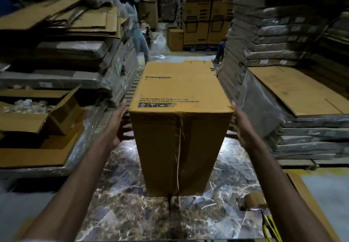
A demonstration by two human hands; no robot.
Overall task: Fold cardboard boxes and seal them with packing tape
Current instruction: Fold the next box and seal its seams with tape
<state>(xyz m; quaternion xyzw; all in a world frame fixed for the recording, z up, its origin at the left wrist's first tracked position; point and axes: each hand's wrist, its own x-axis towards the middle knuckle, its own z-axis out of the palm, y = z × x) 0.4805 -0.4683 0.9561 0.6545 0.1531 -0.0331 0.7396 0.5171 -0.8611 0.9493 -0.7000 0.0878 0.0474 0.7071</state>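
Upright brown cardboard box (181,138) – creased, taped front seam – between left hand (120,126) and right hand (242,128), fingers (235,107) outstretched

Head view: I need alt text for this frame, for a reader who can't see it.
A Crompton-printed cardboard box stands on a marble-patterned table, with the person's open left hand and right hand flanking its upper sides. A taped seam runs down its near face; stacks of flattened cardboard line the dim warehouse on both sides.
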